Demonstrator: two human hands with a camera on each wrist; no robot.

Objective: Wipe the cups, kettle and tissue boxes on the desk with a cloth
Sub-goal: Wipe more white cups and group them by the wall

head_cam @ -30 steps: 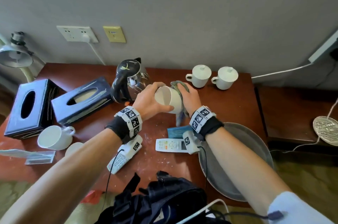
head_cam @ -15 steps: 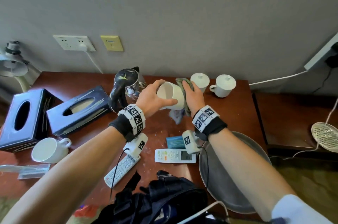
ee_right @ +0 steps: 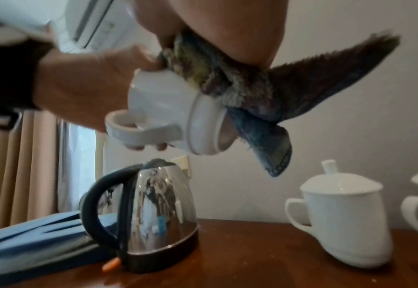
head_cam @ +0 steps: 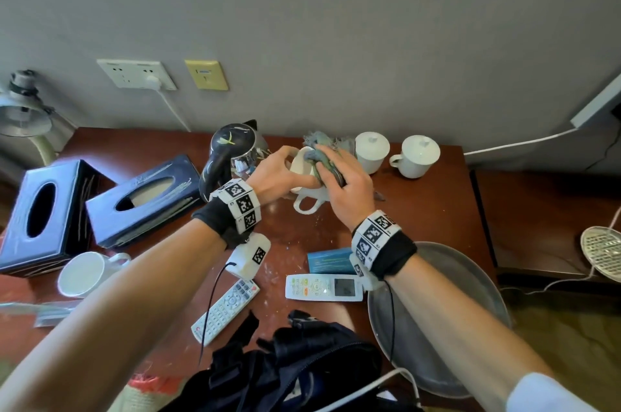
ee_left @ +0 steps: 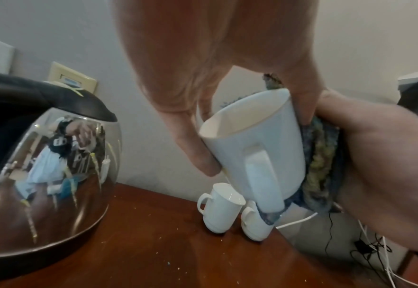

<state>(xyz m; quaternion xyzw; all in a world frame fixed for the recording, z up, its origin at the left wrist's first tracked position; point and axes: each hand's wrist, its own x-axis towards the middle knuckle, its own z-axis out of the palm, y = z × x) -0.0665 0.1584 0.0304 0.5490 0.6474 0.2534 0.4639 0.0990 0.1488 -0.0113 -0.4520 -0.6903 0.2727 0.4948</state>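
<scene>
My left hand (head_cam: 280, 174) grips a white cup (head_cam: 304, 173) above the desk, its handle (head_cam: 307, 206) pointing down toward me. My right hand (head_cam: 347, 191) holds a grey-blue cloth (head_cam: 321, 152) bunched against the cup's side and base. The left wrist view shows the cup (ee_left: 252, 152) with the cloth (ee_left: 321, 165) pressed on its right side. In the right wrist view the cloth (ee_right: 240, 83) wraps the cup (ee_right: 163, 105). The steel kettle (head_cam: 232, 156) stands just left of the hands. Two dark tissue boxes (head_cam: 40, 213) (head_cam: 144, 199) lie at the left.
Two lidded white cups (head_cam: 371, 151) (head_cam: 416, 156) stand at the back right. An open cup (head_cam: 87, 272) lies at the front left. Two remotes (head_cam: 225, 310) (head_cam: 324, 287), a blue card (head_cam: 331, 260), a grey tray (head_cam: 453, 310) and a black bag (head_cam: 285, 371) fill the front.
The cup has been turned in my left hand, so its handle now hangs toward me. The cloth has slid from the cup's far side up over its top.
</scene>
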